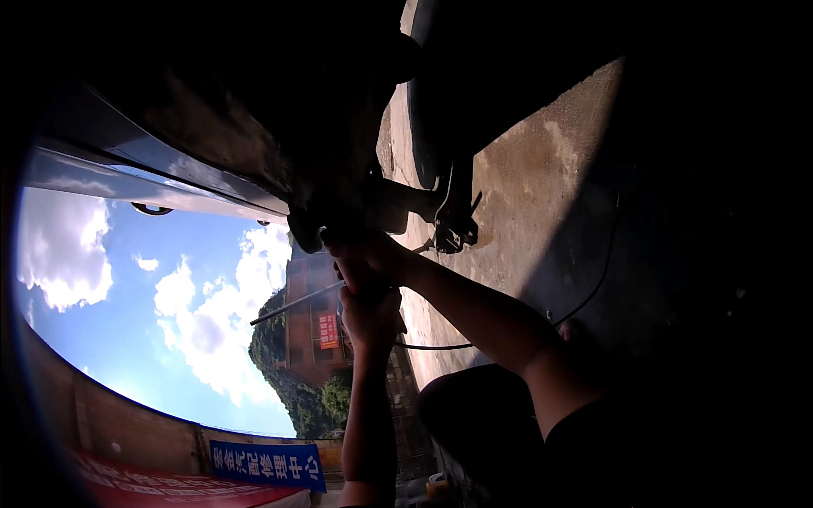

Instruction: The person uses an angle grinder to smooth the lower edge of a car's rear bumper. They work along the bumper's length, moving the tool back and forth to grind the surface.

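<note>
My left hand (371,320) and my right hand (371,256) are close together at mid-picture, beside the deeply shadowed underside of a vehicle (216,127). The fingers of both are curled around something dark between them; shadow hides what it is. Out of the area behind my left hand comes a black hose (434,346), curving off to the right. A thin straight rod (295,305) passes behind the hands, in line with a dark metal mechanism (456,230) to their right. My right fingertips are up against the vehicle's dark parts.
Sunlit concrete (533,161) lies on the right, cut by a hard shadow. A dark round tyre-like shape (419,127) stands at top centre. My dark-clothed knee (474,411) is below the hands. Beyond are a brick building (309,279), a blue banner (267,466) and a red banner (169,487).
</note>
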`<action>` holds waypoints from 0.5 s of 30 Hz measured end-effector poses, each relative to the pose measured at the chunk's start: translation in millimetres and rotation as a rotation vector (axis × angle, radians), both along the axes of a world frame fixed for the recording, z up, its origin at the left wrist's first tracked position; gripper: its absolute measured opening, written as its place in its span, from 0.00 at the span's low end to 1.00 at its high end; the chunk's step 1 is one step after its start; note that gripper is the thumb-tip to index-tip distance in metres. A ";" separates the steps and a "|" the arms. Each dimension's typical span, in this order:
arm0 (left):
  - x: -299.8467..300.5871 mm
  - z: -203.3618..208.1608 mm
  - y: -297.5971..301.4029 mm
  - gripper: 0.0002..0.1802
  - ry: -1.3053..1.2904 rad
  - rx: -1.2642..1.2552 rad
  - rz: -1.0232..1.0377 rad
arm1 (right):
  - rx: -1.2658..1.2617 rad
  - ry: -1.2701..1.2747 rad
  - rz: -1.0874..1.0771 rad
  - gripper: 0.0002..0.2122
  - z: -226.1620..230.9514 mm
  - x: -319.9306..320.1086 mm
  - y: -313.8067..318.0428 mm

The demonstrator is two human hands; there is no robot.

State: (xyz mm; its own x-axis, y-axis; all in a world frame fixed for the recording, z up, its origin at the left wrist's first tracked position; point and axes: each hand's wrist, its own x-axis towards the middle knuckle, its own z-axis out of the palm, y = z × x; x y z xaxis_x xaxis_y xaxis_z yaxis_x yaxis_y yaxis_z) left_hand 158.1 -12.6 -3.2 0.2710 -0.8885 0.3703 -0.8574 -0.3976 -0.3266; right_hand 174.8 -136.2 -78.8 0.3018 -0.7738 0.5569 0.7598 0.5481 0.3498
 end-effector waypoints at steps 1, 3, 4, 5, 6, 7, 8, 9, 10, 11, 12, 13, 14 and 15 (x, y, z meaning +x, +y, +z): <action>-10.0 -1.1 2.3 0.35 0.028 -0.027 0.001 | 0.016 -0.019 -0.061 0.13 0.4 -11.4 2.3; -36.0 -2.9 -6.1 0.37 0.226 -0.006 -0.040 | -0.091 -0.103 -0.076 0.13 -5.2 -23.4 -0.3; -46.0 -4.0 -14.6 0.38 0.319 0.002 -0.076 | -0.093 -0.065 -0.051 0.13 -4.6 -23.2 -1.9; -39.7 -2.8 -15.0 0.37 0.292 0.014 -0.100 | -0.095 -0.025 -0.026 0.14 -4.2 -21.7 -3.3; -27.5 -2.0 -8.3 0.36 0.228 0.003 -0.066 | -0.097 0.016 -0.001 0.14 -3.7 -20.4 -4.5; -13.2 -4.7 -5.0 0.35 0.168 -0.002 -0.045 | 0.018 0.050 -0.159 0.14 -0.6 -9.3 -0.8; -4.3 -7.0 -1.5 0.34 0.113 -0.005 -0.006 | 0.001 0.071 -0.128 0.14 -3.1 -5.6 0.0; 4.5 -6.8 -4.1 0.32 0.192 0.009 -0.001 | -0.016 0.092 -0.096 0.14 -6.4 -1.8 -0.4; 5.2 -6.9 -3.2 0.32 0.261 -0.004 -0.078 | -0.043 0.109 -0.063 0.14 -6.2 -5.1 0.8; 5.2 -7.1 -1.6 0.32 0.329 -0.017 -0.153 | -0.041 0.149 -0.109 0.14 -6.8 -8.3 2.2; 6.0 -7.2 -0.6 0.32 0.396 -0.030 -0.228 | -0.033 0.144 -0.142 0.14 -8.2 -11.5 1.9; 10.0 -2.1 0.2 0.31 0.416 -0.015 -0.226 | -0.023 0.136 -0.169 0.14 -5.7 -27.0 4.2; 16.0 6.1 -1.1 0.30 0.435 0.000 -0.223 | -0.013 0.127 -0.196 0.14 -3.4 -34.1 6.7; 21.9 14.0 -2.9 0.29 0.454 0.015 -0.221 | 0.032 0.162 -0.252 0.14 1.7 -24.4 8.7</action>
State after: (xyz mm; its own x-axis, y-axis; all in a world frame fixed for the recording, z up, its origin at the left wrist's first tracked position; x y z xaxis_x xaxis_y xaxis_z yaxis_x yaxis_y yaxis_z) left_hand 180.0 -15.5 10.8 0.2071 -0.9470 0.2457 -0.9774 -0.1892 0.0947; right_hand 150.4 -127.5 -77.1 0.1808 -0.8520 0.4913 0.9178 0.3257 0.2271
